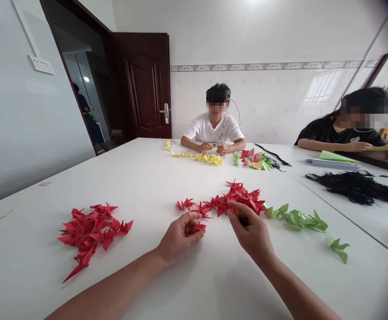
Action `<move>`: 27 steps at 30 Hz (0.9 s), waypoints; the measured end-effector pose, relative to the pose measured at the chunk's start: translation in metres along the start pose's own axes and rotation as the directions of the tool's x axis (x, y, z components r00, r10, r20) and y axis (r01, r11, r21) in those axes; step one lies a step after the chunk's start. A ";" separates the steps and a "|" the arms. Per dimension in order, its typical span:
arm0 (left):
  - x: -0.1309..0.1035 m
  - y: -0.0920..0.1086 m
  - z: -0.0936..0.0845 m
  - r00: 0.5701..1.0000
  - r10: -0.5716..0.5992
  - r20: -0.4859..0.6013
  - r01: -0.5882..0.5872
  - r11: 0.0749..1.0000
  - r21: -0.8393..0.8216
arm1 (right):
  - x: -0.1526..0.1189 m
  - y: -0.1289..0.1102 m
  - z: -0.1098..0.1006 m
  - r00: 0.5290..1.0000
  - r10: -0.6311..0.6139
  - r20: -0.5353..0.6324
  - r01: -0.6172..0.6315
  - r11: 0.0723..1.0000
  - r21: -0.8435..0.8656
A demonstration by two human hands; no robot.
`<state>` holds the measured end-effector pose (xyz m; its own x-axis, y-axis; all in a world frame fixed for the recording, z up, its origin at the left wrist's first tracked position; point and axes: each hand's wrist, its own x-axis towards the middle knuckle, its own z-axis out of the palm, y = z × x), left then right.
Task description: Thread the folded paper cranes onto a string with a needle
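A small red folded-paper crane is pinched between the thumb and fingers of my left hand, low over the white table. My right hand is closed, its index finger stretched to the near edge of a heap of red paper cranes. Something dark shows inside its curled fingers; I cannot make out what it is. Loose red cranes lie just beyond my left hand. Off to the left sits another pile of red cranes. Light green paper cranes trail away to the right of my right hand.
Across the table a person in white handles yellow paper pieces, with mixed coloured cranes beside them. At the right are black strands, a paper stack and a person in black. A seam crosses the tabletop.
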<state>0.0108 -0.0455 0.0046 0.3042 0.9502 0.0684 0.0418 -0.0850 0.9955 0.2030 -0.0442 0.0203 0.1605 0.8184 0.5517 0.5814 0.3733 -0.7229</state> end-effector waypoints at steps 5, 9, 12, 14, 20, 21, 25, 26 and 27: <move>-0.003 0.000 0.002 0.995 0.096 -0.024 -0.094 0.992 0.084 | -0.012 -0.003 0.013 0.961 0.004 0.278 -0.001 1.000 -0.010; -0.004 0.000 0.003 0.988 0.151 -0.015 -0.145 0.969 0.199 | -0.015 -0.002 0.018 0.914 0.000 0.406 0.003 1.000 -0.008; -0.004 0.000 0.003 0.983 0.183 0.006 -0.178 0.950 0.258 | -0.016 -0.002 0.018 0.903 -0.023 0.430 0.024 1.000 0.002; -0.005 0.000 0.003 0.977 0.211 0.004 -0.203 0.934 0.293 | -0.016 -0.003 0.018 0.894 -0.037 0.447 0.034 0.999 0.014; -0.007 0.003 0.004 0.953 0.301 0.041 -0.298 0.900 0.317 | -0.017 -0.003 0.019 0.872 -0.025 0.488 0.007 0.999 0.039; -0.007 0.003 0.005 0.952 0.304 0.044 -0.302 0.899 0.318 | -0.017 -0.004 0.020 0.872 -0.019 0.489 -0.004 0.999 0.046; -0.007 0.004 0.003 0.953 0.302 0.024 -0.290 0.887 0.360 | -0.017 -0.008 0.020 0.863 -0.004 0.505 -0.039 0.997 0.074; -0.006 0.004 0.002 0.952 0.306 0.027 -0.294 0.881 0.371 | -0.017 -0.009 0.020 0.856 -0.001 0.517 -0.047 0.996 0.081; -0.006 0.004 0.002 0.949 0.312 0.040 -0.303 0.874 0.380 | -0.017 -0.009 0.020 0.850 0.003 0.527 -0.058 0.995 0.087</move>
<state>0.0108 -0.0518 0.0079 0.3397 0.8635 0.3729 0.3063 -0.4764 0.8241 0.1789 -0.0531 0.0090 -0.2822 0.9269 0.2473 0.4998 0.3621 -0.7868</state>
